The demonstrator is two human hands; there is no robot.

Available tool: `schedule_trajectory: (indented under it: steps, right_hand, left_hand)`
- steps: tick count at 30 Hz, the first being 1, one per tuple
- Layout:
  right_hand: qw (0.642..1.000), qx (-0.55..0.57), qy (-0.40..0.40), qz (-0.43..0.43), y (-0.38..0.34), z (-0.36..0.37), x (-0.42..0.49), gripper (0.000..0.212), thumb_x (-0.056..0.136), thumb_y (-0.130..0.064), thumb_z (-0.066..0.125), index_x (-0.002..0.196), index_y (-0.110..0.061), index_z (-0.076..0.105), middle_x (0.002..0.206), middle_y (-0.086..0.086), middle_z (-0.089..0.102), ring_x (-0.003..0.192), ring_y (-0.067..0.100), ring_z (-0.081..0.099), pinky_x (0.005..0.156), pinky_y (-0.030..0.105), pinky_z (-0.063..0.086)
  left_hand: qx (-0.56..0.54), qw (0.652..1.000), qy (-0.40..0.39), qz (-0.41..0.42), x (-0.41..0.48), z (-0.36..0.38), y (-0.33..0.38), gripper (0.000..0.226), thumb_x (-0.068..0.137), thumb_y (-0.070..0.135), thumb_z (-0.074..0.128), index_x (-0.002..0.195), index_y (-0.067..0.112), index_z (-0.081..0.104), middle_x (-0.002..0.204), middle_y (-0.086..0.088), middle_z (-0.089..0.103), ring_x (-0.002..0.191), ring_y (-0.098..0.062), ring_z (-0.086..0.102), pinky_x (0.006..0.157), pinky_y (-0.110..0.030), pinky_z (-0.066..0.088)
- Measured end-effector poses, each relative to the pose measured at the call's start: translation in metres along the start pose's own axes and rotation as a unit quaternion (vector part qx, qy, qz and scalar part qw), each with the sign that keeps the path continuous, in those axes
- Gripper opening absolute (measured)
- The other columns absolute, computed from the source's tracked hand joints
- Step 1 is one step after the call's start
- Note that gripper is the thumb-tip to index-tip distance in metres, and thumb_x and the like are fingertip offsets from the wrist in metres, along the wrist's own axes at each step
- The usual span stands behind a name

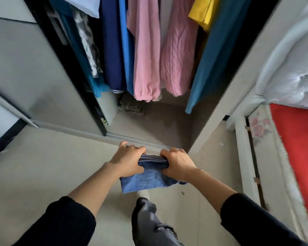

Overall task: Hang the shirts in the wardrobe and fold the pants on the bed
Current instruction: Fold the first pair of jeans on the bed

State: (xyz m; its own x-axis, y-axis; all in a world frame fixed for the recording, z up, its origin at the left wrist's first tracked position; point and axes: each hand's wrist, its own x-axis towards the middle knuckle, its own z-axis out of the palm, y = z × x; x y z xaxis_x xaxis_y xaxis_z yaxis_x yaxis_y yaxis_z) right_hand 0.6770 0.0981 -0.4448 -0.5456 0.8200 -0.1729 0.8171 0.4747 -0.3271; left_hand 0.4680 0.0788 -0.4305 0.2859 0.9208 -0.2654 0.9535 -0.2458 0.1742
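The folded blue denim pants [149,176] are a compact, layered bundle held in the air between both hands, above the floor [43,174] and just short of the wardrobe's front edge, where the sliding track [140,139] runs. They are not on the bed. The left hand [126,160] grips the bundle's left end and the right hand [178,164] its right end. The fingers [169,154] of both curl over the top edge and pinch the stacked folds tight, with nothing else in either grasp.

Straight ahead the wardrobe [229,103] stands open. A row of garments hangs inside: a navy piece [110,50], a pink garment [146,59] with a second pink one beside it, a yellow top [204,11] and a long teal piece [217,59]. A small olive pile [132,105] lies at the back left of the wardrobe floor.

The bed [295,139] runs along the right side, red cover showing, well apart from the hands.

Judging by this, the hanging part looks largely done, and this pair is already folded. The bundle seems headed for the wardrobe floor rather than the bed. Only a strip of the bed shows, so whether more shirts or pants wait there cannot be told.
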Motion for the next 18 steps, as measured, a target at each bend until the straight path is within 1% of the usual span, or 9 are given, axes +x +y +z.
schedule_trajectory:
  steps: [3,5,7,9,11,13,17,18]
  right_hand:
    - [1.000,0.003,-0.021,0.015,-0.002,0.006,0.067,0.020,0.074,-0.026,0.056,0.084,-0.031,0.039,0.082,-0.001,0.058,0.090,0.020,0.051,0.074,0.029,0.025]
    - [1.000,0.001,-0.022,0.021,-0.002,0.010,0.108,0.019,0.074,-0.026,0.056,0.085,-0.030,0.041,0.084,0.000,0.059,0.092,0.020,0.051,0.074,0.029,0.024]
    - [0.999,-0.006,-0.025,0.027,0.003,0.021,0.147,0.019,0.074,-0.025,0.055,0.090,-0.027,0.046,0.088,0.002,0.060,0.095,0.021,0.051,0.077,0.030,0.027]
    - [0.999,-0.006,-0.030,0.036,0.013,0.040,0.187,0.021,0.073,-0.025,0.055,0.092,-0.027,0.047,0.089,0.003,0.059,0.096,0.022,0.051,0.079,0.031,0.029]
    - [0.998,-0.007,-0.035,0.048,0.025,0.065,0.228,0.021,0.072,-0.024,0.055,0.089,-0.028,0.045,0.090,0.003,0.059,0.097,0.022,0.050,0.079,0.031,0.029]
    - [0.998,-0.006,-0.033,0.054,0.039,0.096,0.268,0.020,0.071,-0.023,0.055,0.087,-0.028,0.043,0.091,0.003,0.060,0.098,0.022,0.050,0.077,0.031,0.029]
    - [0.997,-0.014,0.000,0.071,0.076,0.167,0.343,0.021,0.071,-0.023,0.056,0.091,-0.025,0.050,0.091,0.002,0.062,0.101,0.023,0.050,0.076,0.031,0.029]
    - [0.997,-0.021,0.014,0.074,0.087,0.184,0.360,0.022,0.071,-0.025,0.058,0.092,-0.026,0.051,0.091,0.002,0.063,0.102,0.024,0.051,0.077,0.032,0.031]
  left_hand:
    - [-0.010,1.000,-0.022,-0.013,0.042,0.001,-0.048,0.034,0.068,0.034,0.058,0.101,0.028,0.048,0.089,0.008,0.066,0.091,-0.018,0.058,0.100,-0.035,0.018]
    - [-0.004,1.000,-0.005,-0.015,0.071,0.002,-0.078,0.034,0.068,0.032,0.058,0.101,0.026,0.049,0.087,0.007,0.066,0.090,-0.019,0.060,0.098,-0.034,0.020]
    - [0.007,1.000,0.012,-0.011,0.099,0.010,-0.106,0.034,0.068,0.031,0.057,0.101,0.024,0.050,0.086,0.006,0.066,0.089,-0.019,0.060,0.096,-0.033,0.024]
    - [0.028,0.999,0.035,-0.004,0.131,0.026,-0.134,0.034,0.067,0.032,0.058,0.100,0.023,0.051,0.086,0.006,0.065,0.087,-0.020,0.059,0.088,-0.032,0.028]
    - [0.040,0.998,0.049,0.001,0.167,0.049,-0.162,0.033,0.067,0.032,0.057,0.097,0.022,0.051,0.086,0.006,0.064,0.087,-0.020,0.058,0.079,-0.032,0.028]
    - [0.034,0.998,0.044,0.008,0.205,0.076,-0.190,0.032,0.066,0.031,0.058,0.096,0.021,0.050,0.086,0.004,0.063,0.087,-0.021,0.057,0.078,-0.032,0.031]
    - [0.037,0.997,0.049,0.036,0.283,0.137,-0.244,0.034,0.066,0.034,0.061,0.096,0.023,0.048,0.089,0.003,0.064,0.091,-0.023,0.058,0.077,-0.032,0.033]
    - [0.046,0.996,0.056,0.046,0.303,0.153,-0.256,0.036,0.066,0.035,0.062,0.097,0.023,0.049,0.092,0.002,0.065,0.093,-0.023,0.059,0.079,-0.032,0.034]
